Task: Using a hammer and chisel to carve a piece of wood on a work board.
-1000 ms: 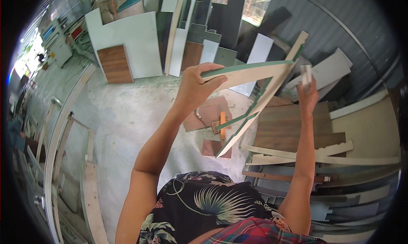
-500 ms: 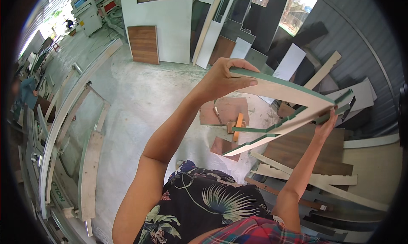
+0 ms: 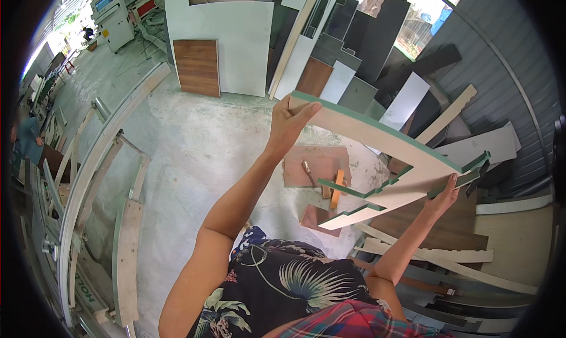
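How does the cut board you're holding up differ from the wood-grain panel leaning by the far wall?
The cut board is pale with green edges; the wood-grain panel is brown. The cut board has an irregular, notched outline, while the panel is a plain rectangle. The board is held in the air by the left hand and right hand; the panel stands on the floor, leaning. Both are flat sheet pieces.

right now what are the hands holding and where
Both hold one notched, green-edged board offcut: the left hand grips its far-left end, and the right hand supports its lower right edge.
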A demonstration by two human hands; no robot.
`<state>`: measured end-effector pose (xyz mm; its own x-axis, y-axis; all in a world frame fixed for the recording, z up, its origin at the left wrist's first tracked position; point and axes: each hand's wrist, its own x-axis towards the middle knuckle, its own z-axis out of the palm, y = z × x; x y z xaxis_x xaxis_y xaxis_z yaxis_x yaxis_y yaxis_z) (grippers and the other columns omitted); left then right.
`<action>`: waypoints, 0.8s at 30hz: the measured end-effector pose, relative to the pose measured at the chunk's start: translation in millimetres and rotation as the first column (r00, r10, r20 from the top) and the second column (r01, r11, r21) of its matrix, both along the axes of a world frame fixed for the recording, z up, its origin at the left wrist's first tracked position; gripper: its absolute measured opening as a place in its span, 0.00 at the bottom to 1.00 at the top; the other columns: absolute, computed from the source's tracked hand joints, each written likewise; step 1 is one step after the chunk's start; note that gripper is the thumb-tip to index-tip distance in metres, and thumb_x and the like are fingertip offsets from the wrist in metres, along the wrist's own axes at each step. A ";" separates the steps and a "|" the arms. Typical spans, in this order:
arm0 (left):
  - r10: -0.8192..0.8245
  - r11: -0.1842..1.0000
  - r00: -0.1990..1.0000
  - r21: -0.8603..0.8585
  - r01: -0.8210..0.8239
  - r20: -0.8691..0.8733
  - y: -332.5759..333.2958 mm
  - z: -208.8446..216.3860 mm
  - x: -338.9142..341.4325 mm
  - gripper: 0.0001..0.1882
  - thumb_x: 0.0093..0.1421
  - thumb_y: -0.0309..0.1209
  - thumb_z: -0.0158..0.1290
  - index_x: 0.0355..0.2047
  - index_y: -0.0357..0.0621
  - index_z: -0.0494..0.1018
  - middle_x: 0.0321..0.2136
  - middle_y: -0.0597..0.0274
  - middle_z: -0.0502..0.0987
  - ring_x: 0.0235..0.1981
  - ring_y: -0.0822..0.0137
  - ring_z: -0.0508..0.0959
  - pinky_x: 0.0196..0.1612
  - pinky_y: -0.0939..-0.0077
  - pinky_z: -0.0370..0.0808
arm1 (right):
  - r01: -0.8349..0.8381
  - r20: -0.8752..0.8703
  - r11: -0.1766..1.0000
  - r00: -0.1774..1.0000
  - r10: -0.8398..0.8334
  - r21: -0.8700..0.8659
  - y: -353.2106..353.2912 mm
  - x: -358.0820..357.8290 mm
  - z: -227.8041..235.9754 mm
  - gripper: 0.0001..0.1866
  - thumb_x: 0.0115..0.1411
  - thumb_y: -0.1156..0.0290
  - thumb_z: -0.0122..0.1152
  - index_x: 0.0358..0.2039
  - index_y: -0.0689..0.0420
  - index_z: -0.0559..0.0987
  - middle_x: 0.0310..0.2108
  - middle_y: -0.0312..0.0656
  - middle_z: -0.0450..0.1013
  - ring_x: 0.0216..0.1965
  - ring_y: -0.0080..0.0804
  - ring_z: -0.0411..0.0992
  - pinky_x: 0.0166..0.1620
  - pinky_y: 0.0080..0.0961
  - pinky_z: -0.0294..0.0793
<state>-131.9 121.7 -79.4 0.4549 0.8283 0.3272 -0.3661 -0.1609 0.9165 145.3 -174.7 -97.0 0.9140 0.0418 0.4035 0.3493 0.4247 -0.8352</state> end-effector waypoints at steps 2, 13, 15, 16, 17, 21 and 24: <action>0.001 1.000 0.999 0.003 -0.001 0.049 36.4 -5.9 -14.4 0.18 0.56 0.38 0.65 0.36 0.36 0.76 0.28 0.64 0.78 0.29 0.79 0.74 0.33 0.83 0.71 | 0.012 0.017 1.000 1.000 -0.012 0.005 31.9 -19.1 4.6 0.24 0.61 0.59 0.64 0.50 0.64 0.74 0.45 0.41 0.74 0.43 0.29 0.72 0.46 0.29 0.72; 0.023 0.994 0.974 0.096 -0.045 0.225 206.7 54.1 -99.6 0.18 0.57 0.41 0.64 0.34 0.37 0.76 0.27 0.66 0.78 0.29 0.78 0.74 0.33 0.83 0.71 | 0.172 0.040 0.984 0.984 -0.174 0.043 203.3 -136.5 67.9 0.30 0.62 0.54 0.61 0.55 0.65 0.71 0.49 0.45 0.71 0.47 0.31 0.70 0.46 0.31 0.72; 0.049 0.991 0.977 0.115 -0.074 0.206 231.6 56.2 -107.7 0.18 0.57 0.42 0.64 0.33 0.37 0.76 0.26 0.67 0.77 0.29 0.79 0.73 0.33 0.83 0.70 | 0.107 0.115 0.994 0.988 -0.106 0.003 230.5 -145.6 64.0 0.30 0.63 0.53 0.59 0.56 0.65 0.70 0.49 0.44 0.70 0.47 0.30 0.69 0.46 0.31 0.72; 0.059 0.991 0.976 0.103 -0.082 0.209 243.6 56.9 -110.3 0.18 0.58 0.43 0.62 0.32 0.38 0.76 0.25 0.69 0.75 0.28 0.80 0.71 0.32 0.84 0.68 | 0.102 0.116 0.995 0.988 -0.102 0.005 244.2 -142.7 59.7 0.30 0.63 0.53 0.59 0.56 0.65 0.70 0.49 0.44 0.70 0.47 0.30 0.69 0.46 0.31 0.72; 0.068 0.992 0.975 0.093 -0.089 0.212 256.1 57.5 -111.3 0.18 0.59 0.44 0.61 0.30 0.39 0.75 0.23 0.71 0.74 0.27 0.81 0.69 0.31 0.84 0.66 | 0.094 0.133 0.996 0.987 -0.094 0.011 258.3 -136.5 53.3 0.30 0.63 0.52 0.59 0.54 0.64 0.70 0.48 0.44 0.70 0.47 0.30 0.69 0.47 0.31 0.72; 0.122 0.984 0.969 0.105 -0.147 0.214 310.6 54.8 -101.3 0.19 0.61 0.46 0.58 0.26 0.41 0.74 0.21 0.74 0.69 0.25 0.82 0.64 0.29 0.84 0.61 | 0.027 0.104 0.998 0.994 -0.033 0.054 319.7 -118.4 40.3 0.27 0.63 0.51 0.59 0.51 0.62 0.71 0.46 0.42 0.70 0.46 0.30 0.69 0.48 0.31 0.71; 0.144 0.977 0.960 0.118 -0.176 0.239 356.7 55.7 -77.1 0.21 0.62 0.46 0.57 0.23 0.42 0.70 0.20 0.76 0.65 0.24 0.82 0.60 0.27 0.82 0.57 | 0.036 0.050 0.995 0.998 -0.040 0.088 373.4 -98.9 37.4 0.26 0.64 0.52 0.59 0.50 0.62 0.71 0.45 0.42 0.70 0.46 0.29 0.69 0.48 0.30 0.71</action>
